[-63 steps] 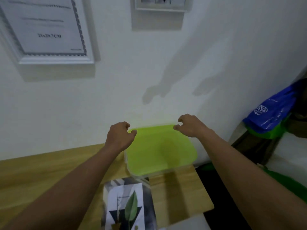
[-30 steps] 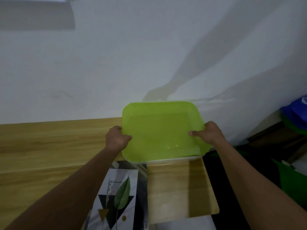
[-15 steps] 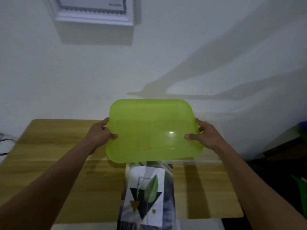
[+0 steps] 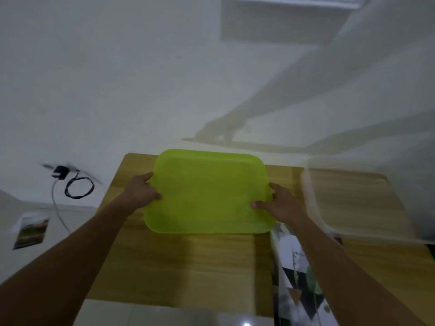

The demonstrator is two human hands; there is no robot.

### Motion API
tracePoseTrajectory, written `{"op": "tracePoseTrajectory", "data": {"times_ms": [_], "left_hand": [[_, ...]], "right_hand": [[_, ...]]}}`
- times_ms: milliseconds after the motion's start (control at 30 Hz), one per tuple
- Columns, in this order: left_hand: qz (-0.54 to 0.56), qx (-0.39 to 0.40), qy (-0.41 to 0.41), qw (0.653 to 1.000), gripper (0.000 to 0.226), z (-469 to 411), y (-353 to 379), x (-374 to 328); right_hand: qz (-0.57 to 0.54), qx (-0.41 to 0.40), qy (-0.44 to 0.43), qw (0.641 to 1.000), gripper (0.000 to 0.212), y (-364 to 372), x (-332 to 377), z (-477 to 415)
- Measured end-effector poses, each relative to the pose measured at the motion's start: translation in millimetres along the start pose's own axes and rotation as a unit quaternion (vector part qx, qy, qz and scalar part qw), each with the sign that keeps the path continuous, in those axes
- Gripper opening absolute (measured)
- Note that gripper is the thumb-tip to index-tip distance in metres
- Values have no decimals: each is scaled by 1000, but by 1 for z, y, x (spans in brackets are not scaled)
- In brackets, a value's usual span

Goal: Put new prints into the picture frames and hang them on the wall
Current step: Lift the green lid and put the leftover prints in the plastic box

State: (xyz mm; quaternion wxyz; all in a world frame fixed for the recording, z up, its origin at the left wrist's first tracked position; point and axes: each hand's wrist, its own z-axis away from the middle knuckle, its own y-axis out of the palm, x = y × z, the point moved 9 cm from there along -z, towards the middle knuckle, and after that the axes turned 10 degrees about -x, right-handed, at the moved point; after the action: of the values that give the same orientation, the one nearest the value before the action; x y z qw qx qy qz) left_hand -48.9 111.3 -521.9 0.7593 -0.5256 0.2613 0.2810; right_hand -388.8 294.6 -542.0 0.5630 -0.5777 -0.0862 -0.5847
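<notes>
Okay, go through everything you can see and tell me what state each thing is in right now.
green lid, off the box, held level over the table
left hand, gripping the lid's left edge
right hand, gripping the lid's right edge
clear box, open, standing on the table
print, lying flat on the table
wall frame, hanging, mostly out of view
cable, loosely coiled

Left hand (image 4: 143, 194), right hand (image 4: 280, 205): probably curled.

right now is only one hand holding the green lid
No, the green lid is gripped at its left edge by the left hand and at its right edge by the right hand.
</notes>
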Motion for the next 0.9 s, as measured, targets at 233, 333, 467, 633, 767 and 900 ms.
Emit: {"op": "tracePoseTrajectory", "data": {"times_ms": [233, 333, 467, 633, 767, 900], "left_hand": [[-76, 6, -15, 997, 84, -60, -18, 76], [-134, -8, 11, 991, 79, -70, -27, 80], [-176, -41, 22, 983, 76, -84, -38, 90], [-151, -81, 15, 985, 67, -87, -38, 110], [-160, -80, 37, 983, 65, -89, -34, 111], [-156, -105, 59, 980, 59, -80, -33, 101]], "right_hand": [[41, -14, -3, 999, 70, 85, 0, -27], [68, -21, 3, 997, 66, 110, 1, -34], [183, -25, -30, 982, 77, 132, 4, -45], [268, -40, -64, 960, 74, 139, 15, -41], [258, -25, -63, 964, 81, 141, 12, -40], [226, -19, -70, 971, 85, 134, 16, -34]]}}
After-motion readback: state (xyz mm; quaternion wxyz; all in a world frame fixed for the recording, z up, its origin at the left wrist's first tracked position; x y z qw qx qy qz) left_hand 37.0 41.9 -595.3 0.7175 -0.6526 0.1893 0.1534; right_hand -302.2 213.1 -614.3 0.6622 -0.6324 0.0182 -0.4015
